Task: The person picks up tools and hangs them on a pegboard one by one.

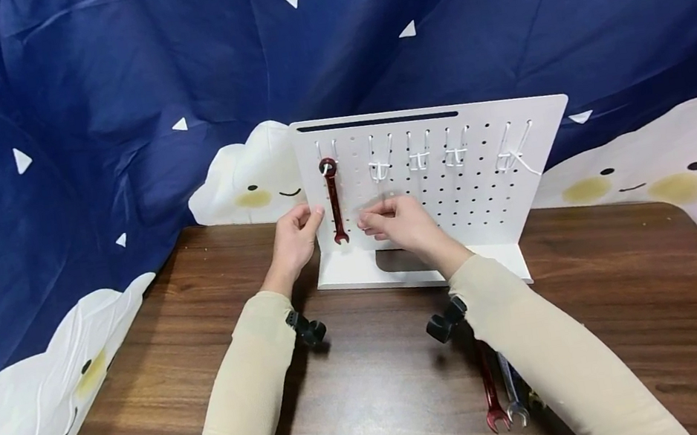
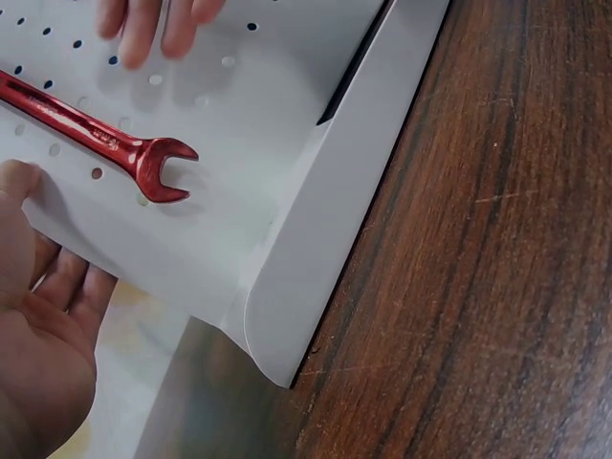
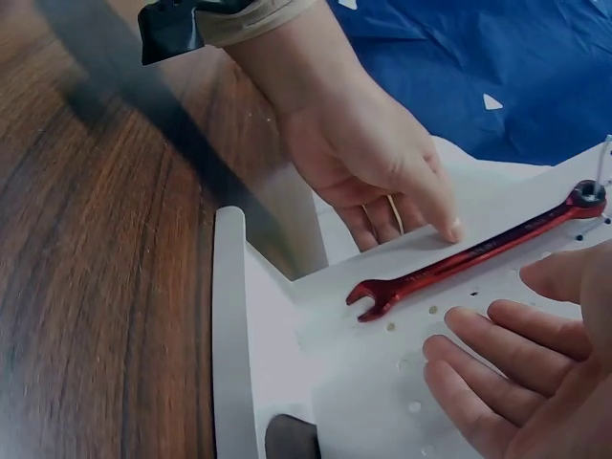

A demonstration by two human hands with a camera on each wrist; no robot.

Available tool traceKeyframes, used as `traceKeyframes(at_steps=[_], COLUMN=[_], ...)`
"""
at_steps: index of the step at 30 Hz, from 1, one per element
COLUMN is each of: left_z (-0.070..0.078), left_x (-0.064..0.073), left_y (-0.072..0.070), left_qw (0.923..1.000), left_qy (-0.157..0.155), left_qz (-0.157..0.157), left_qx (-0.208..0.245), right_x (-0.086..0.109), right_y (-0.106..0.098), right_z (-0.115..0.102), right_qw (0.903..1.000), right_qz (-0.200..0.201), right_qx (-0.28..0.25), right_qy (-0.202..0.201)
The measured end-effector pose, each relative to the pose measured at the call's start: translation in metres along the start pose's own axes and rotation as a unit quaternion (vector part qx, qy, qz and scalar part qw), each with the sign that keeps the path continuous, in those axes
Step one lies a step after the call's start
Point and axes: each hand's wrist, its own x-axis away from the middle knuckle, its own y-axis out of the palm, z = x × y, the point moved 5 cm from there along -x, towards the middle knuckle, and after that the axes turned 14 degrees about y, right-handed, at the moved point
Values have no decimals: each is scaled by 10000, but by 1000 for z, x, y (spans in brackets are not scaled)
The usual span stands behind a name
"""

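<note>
A white pegboard (image 1: 481,152) stands upright on its base, facing me. My left hand (image 1: 295,241) grips its left edge, the thumb (image 3: 449,228) on the front face and the other fingers behind. A red wrench (image 1: 335,204) hangs by its ring end from a white hook at the board's left, its open jaw pointing down. To the right of that wrench is my right hand (image 1: 405,224), holding nothing, its fingers (image 3: 497,359) extended and slightly bent in front of the perforated face. The left wrist view shows only the fingertips of this hand.
Several white wire hooks (image 1: 419,160) line the board's upper part; one at the right has a loose end sticking out. On the brown table (image 1: 375,394), a second red wrench (image 1: 493,399) and a silver wrench (image 1: 513,396) lie partly under my right forearm. A dark blue curtain (image 1: 130,69) hangs behind.
</note>
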Motion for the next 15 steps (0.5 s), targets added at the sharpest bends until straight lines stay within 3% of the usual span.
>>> traceKeyframes(at_steps=[15], left_z=[-2], left_x=[-1], left_y=[1], left_qw=[9999], left_qy=[92], left_qz=[24], left_qx=[-50], right_x=[26], right_y=[-25], right_z=[13], right_qw=[9985], right_qz=[-458], right_qx=[228], right_qy=[-200])
